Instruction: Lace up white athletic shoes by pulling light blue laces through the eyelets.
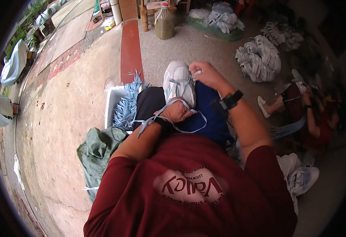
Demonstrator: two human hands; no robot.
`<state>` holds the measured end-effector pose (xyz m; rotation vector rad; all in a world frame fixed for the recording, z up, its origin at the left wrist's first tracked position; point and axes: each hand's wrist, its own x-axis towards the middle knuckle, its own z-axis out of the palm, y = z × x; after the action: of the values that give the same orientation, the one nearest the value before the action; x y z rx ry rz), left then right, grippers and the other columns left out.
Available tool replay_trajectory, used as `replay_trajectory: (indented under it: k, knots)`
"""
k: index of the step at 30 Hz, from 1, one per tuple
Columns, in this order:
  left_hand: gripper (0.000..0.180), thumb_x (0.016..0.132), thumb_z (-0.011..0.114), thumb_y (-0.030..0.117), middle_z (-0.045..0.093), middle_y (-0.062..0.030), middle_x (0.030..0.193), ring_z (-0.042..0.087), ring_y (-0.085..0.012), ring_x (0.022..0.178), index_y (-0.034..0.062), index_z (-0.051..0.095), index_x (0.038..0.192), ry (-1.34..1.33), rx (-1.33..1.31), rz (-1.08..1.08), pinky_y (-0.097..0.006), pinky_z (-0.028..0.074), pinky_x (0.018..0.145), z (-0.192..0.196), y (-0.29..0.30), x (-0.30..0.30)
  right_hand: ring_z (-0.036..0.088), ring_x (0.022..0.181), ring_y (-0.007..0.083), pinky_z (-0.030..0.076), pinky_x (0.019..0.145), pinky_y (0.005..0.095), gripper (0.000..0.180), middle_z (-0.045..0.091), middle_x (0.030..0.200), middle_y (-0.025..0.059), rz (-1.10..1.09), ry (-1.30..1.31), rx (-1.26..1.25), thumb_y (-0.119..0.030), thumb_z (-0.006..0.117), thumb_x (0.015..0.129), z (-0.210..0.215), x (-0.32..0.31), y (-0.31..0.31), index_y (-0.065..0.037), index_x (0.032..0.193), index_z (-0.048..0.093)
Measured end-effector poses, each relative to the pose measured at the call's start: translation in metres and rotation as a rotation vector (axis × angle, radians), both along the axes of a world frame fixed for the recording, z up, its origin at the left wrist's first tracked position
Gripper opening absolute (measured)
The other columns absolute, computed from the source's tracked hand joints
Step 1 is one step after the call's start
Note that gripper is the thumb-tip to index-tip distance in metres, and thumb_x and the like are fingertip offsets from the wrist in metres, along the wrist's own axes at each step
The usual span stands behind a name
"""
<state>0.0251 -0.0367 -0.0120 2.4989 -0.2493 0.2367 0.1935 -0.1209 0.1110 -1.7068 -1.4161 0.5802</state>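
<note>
A white sneaker (177,73) with light blue trim lies on my lap, its toe pointing away from me. Blue lace crosses part of its upper. My left hand (177,111) is closed on the shoe's near end. A long, loose light blue shoelace (198,129) loops over that hand and hangs toward my wrist. Beside the toe, on the right, my right hand (206,75) is raised with its fingers curled together. Whatever those fingers pinch, if anything, is too small to name.
Left of my knees stands a white box (109,106) with many blue laces (127,104), near a green sack (98,148). Shoe piles (258,59) lie to the right, where another person (313,114) sits. A plastic jug (164,23) stands ahead.
</note>
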Motion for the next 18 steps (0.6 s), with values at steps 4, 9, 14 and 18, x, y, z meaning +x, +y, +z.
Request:
replay_trajectory:
  k: [4, 9, 14, 18]
  knots:
    - [0.025, 0.080, 0.054, 0.024, 0.057, -0.0157, 0.063, 0.054, -0.0368, 0.065, 0.0038, 0.059, 0.066, -0.058, 0.107, 0.001, -0.042, 0.044, 0.064, 0.015, 0.000, 0.003, 0.057, 0.082, 0.0302, 0.045, 0.073, 0.0354, 0.025, 0.057, 0.083, 0.0176, -0.181, -0.254, 0.131, -0.011, 0.068, 0.066, -0.061, -0.006, 0.018, -0.003, 0.087, 0.059]
    - [0.029, 0.078, 0.055, 0.025, 0.054, -0.0168, 0.055, 0.052, -0.0364, 0.052, 0.0043, 0.057, 0.058, 0.009, 0.091, 0.036, -0.040, 0.043, 0.052, 0.020, 0.008, 0.013, 0.053, 0.094, 0.0347, 0.042, 0.083, 0.0386, 0.023, 0.057, 0.088, 0.0191, -0.146, -0.233, 0.007, -0.015, 0.067, 0.067, -0.070, -0.012, 0.042, -0.008, 0.088, 0.063]
    - [0.033, 0.076, 0.055, 0.025, 0.052, -0.0159, 0.051, 0.051, -0.0354, 0.050, 0.0048, 0.054, 0.050, -0.122, 0.035, 0.019, -0.039, 0.041, 0.048, 0.017, 0.011, 0.018, 0.055, 0.089, 0.0339, 0.043, 0.081, 0.0382, 0.020, 0.057, 0.089, 0.0183, -0.104, -0.366, 0.123, -0.014, 0.066, 0.067, -0.076, -0.023, 0.049, -0.008, 0.086, 0.064]
    - [0.028, 0.070, 0.058, 0.023, 0.050, -0.0167, 0.050, 0.050, -0.0357, 0.047, 0.0048, 0.053, 0.048, -0.151, 0.069, 0.013, -0.040, 0.041, 0.046, 0.017, 0.011, 0.019, 0.057, 0.084, 0.0311, 0.045, 0.074, 0.0385, 0.011, 0.060, 0.083, 0.0150, -0.128, -0.474, 0.020, -0.013, 0.066, 0.067, -0.081, -0.020, 0.061, -0.008, 0.077, 0.065]
